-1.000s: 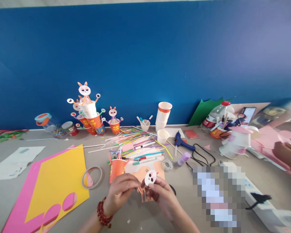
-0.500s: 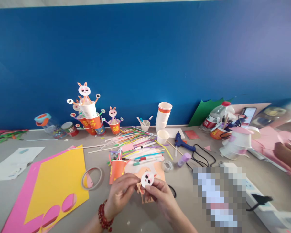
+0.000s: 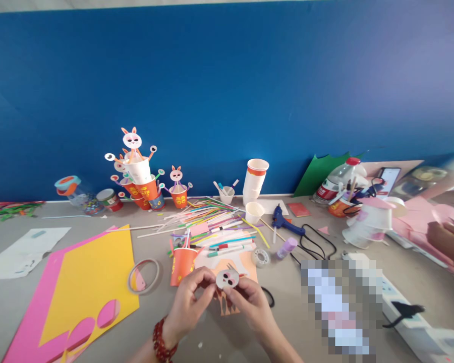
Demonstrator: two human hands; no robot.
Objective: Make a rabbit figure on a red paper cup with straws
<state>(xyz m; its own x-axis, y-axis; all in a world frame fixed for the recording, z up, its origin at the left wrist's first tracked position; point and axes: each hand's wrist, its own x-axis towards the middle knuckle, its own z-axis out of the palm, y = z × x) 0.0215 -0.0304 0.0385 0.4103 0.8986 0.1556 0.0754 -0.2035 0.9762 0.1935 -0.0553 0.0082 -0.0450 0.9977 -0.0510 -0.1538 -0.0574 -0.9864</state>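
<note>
A round white paper rabbit face [image 3: 227, 279] with dark eyes and pink shading is held up low in the middle of the view. My right hand [image 3: 254, 300] pinches it from the right, thumb on its front. From the other side, the thumb and fingers of my left hand [image 3: 194, 295] close at its left edge; a red beaded bracelet is on that wrist. An orange ear shows by my right fingers, and small pointed shapes rise above the face. Below hangs or lies a cut orange paper piece [image 3: 230, 308]; I cannot tell which.
An orange paper cup [image 3: 184, 266] stands just left of my hands. Straws and markers [image 3: 219, 232] spread behind them. To the right are a tape roll [image 3: 261, 257], purple glue stick [image 3: 286, 248], blue glue gun [image 3: 283, 222] and power strip [image 3: 397, 312]. Another person's hand [image 3: 448, 244] touches pink paper.
The rabbit face has tilted and shifted slightly left and is now in shade. My left fingers have moved up a little beside its edge. Pointed shapes now show above it.
</note>
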